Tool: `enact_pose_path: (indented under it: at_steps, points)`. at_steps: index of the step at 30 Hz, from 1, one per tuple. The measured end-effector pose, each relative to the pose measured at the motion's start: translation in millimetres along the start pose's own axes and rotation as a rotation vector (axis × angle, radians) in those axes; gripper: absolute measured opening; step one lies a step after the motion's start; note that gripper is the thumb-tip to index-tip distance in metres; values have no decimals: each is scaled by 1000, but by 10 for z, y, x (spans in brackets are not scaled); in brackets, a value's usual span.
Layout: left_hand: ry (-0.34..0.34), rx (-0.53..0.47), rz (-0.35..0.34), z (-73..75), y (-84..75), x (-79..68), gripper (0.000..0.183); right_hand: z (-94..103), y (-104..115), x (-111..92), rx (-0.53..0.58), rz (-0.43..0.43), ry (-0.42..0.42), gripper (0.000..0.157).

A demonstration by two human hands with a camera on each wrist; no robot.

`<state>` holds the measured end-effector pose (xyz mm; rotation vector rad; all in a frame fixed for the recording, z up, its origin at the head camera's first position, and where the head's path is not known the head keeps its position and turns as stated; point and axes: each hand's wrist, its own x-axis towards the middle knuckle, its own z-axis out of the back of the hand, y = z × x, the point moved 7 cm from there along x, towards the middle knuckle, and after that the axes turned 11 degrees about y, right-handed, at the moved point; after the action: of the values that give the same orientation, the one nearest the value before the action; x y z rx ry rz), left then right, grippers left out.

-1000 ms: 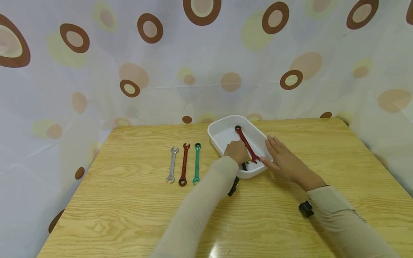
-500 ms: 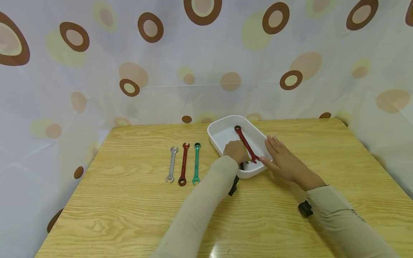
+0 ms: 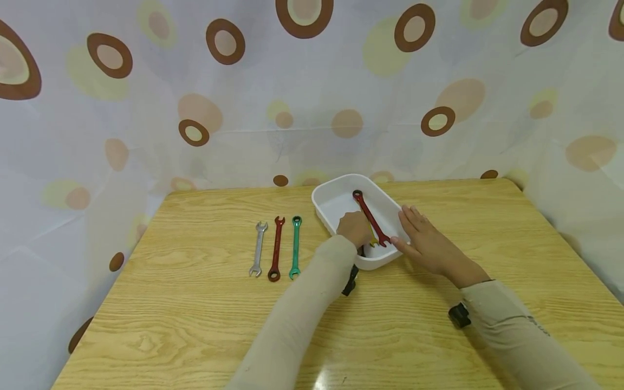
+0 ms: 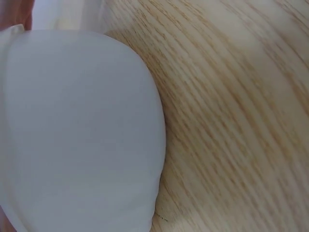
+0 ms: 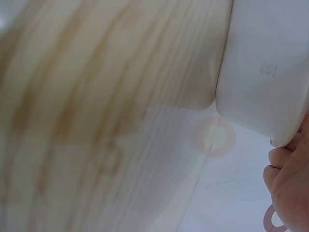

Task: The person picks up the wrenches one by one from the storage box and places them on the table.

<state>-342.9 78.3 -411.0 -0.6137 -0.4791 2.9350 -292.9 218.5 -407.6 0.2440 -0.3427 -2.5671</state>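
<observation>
My left hand [image 3: 355, 228] reaches down into a white plastic tray [image 3: 329, 187], its fingers curled and mostly hidden from the head view. From under it sticks the end of a dark tool [image 3: 361, 251], which it seems to grip; the kind is hidden. Beside the hand lie a red combination wrench [image 3: 372, 219] and a mostly covered yellow wrench [image 3: 373, 242]. Against the tray's right rim rests my right hand [image 3: 429, 246], fingers straight. The left wrist view is mostly filled by the tray's outer wall [image 4: 82, 125].
Left of the tray, a silver open-end wrench [image 3: 258, 249], a red wrench [image 3: 276, 249] and a green wrench [image 3: 295, 246] lie side by side on the wooden table [image 3: 195, 325]. A patterned cloth [image 3: 312, 92] hangs behind the table.
The dark tool's end has shifted left beneath my left hand, uncovering more of the yellow wrench's end. My left hand has edged slightly left; my right hand stays at the rim.
</observation>
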Motion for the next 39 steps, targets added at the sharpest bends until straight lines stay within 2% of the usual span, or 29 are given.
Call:
enact_pose_path:
  at_steps: [5, 9, 13, 16, 20, 24, 28, 31, 33, 36, 39]
  points:
    - [-3, -14, -25, 7, -11, -7, 14, 15, 7, -22, -3, -2, 0, 74]
    - [7, -41, -62, -4, -14, 51, 13, 23, 3, -26, -5, -5, -1, 74]
    - [-21, -82, -76, 18, 36, 98, 10, 15, 17, -9, -6, 3, -3, 74]
    - [-25, -159, -74, 54, 89, 86, 11, 4, 38, 1, -8, 9, -2, 73]
    - [8, -283, -100, 143, 115, 22, 12, 4, 50, -3, -10, 4, -1, 73]
    - [8, -306, -133, 266, 135, -7, 13, 16, 45, -6, -17, 0, 2, 74]
    - [64, -464, -147, 337, 206, 7, 18, 24, 30, -2, -23, -6, 4, 74]
    - [123, -640, -161, 379, 285, -8, 17, 21, 20, 2, -22, -12, 10, 74]
    - [151, -701, -192, 429, 343, -44, 18, 18, 16, 4, -21, -14, 13, 75]
    - [186, -761, -239, 527, 460, -103, 21, 15, 13, 5, -15, -13, 16, 75]
    - [208, -790, -253, 637, 624, -165, 20, 16, 14, 2, -9, -10, 19, 75]
